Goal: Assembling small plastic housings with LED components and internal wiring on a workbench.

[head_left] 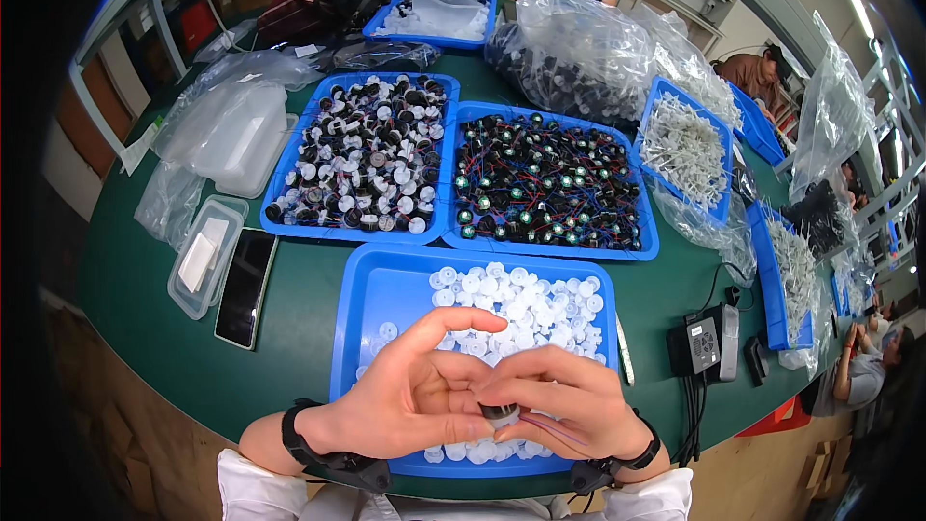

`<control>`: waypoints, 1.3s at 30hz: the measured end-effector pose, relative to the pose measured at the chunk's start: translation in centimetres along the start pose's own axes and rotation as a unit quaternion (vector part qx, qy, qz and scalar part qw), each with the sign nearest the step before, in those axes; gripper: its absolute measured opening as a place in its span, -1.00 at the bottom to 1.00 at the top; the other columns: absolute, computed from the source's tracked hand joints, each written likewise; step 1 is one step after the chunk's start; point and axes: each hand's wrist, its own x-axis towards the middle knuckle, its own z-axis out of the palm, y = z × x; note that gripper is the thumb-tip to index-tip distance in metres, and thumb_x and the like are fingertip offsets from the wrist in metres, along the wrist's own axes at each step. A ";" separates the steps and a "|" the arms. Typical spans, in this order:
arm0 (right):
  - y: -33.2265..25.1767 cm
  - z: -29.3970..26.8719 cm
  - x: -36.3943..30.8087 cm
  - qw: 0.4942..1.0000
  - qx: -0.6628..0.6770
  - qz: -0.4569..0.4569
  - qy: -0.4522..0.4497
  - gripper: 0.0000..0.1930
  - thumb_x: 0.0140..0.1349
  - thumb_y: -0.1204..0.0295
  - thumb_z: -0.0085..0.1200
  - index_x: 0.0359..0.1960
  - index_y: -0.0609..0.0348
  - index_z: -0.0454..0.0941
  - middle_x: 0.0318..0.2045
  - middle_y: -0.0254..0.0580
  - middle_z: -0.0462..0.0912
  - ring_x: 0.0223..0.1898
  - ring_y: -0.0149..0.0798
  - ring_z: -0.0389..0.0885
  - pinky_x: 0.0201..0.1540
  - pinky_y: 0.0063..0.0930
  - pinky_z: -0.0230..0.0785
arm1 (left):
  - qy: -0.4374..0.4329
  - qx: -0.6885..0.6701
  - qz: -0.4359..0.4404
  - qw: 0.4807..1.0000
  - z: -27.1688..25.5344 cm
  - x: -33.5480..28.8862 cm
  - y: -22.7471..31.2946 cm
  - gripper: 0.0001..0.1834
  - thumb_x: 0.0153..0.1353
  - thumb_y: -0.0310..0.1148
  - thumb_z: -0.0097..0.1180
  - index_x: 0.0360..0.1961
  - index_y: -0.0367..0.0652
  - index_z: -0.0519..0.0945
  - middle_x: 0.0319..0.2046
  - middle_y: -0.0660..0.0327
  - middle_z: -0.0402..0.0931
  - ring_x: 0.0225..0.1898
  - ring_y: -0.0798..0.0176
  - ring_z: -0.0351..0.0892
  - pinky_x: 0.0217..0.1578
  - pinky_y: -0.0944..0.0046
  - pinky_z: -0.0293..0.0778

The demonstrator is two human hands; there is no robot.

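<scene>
Both my hands meet over a blue tray (pixel 352 328) that holds many white round plastic discs (pixel 521 294). Between them is a small black cylindrical part (pixel 499 412) with a white piece at its lower end and thin wires trailing to the right. My right hand (pixel 569 396) grips this part, its fingers curled over the top. My left hand (pixel 415 396) is cupped, its index finger raised and bent, and its thumb presses at the white end. The inner fingertips are partly hidden.
Behind stand a blue tray of black-and-white parts (pixel 447 150) and a blue tray of wired black parts (pixel 651 232). A phone (pixel 247 287) and a clear plastic box (pixel 224 275) lie left. Right are a black device (pixel 694 345) with cables and trays of white pieces (pixel 687 140). Other people work beyond.
</scene>
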 end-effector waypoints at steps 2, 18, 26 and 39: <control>-0.3 0.2 0.0 1.000 0.015 0.017 0.019 -0.65 -0.08 0.57 0.23 -0.19 0.33 0.49 -0.30 -0.12 0.48 -0.47 -0.34 0.50 -0.51 -0.56 0.32 | -0.005 0.021 -0.002 1.000 -0.1 0.1 0.0 -0.43 0.08 -0.71 0.01 0.12 -0.28 0.14 -0.17 0.03 0.43 -0.19 0.33 0.48 -0.19 0.40 0.46; -0.3 1.9 -0.5 0.994 0.005 -0.012 0.112 -0.63 -0.15 0.58 0.22 -0.22 0.34 0.47 -0.32 -0.09 0.55 -0.41 -0.23 0.46 -0.40 -0.49 0.27 | 0.054 0.030 0.139 0.988 0.5 -0.4 -2.1 -0.67 0.09 -0.74 -0.03 -0.10 -0.39 0.27 -0.20 -0.06 0.47 -0.30 0.26 0.55 -0.35 0.36 0.50; -0.3 2.2 -0.5 0.992 -0.042 -0.018 0.117 -0.79 0.03 0.42 0.18 -0.33 0.23 0.49 -0.42 -0.26 0.50 -0.48 -0.36 0.40 -0.43 -0.55 0.16 | 0.081 0.069 0.159 0.981 0.7 -0.8 -2.5 -0.70 0.04 -0.77 0.00 -0.18 -0.40 0.30 -0.31 -0.07 0.52 -0.34 0.22 0.58 -0.38 0.37 0.53; -0.8 1.5 -1.3 0.987 -0.029 -0.048 0.151 -0.78 0.05 0.44 0.12 -0.30 0.33 0.52 -0.44 -0.20 0.54 -0.60 -0.35 0.31 -0.44 -0.45 0.05 | 0.013 0.077 0.143 0.987 0.2 -0.6 -2.5 -0.57 0.01 -0.66 0.14 -0.08 -0.37 0.31 -0.22 0.04 0.46 -0.16 0.19 0.52 -0.15 0.27 0.48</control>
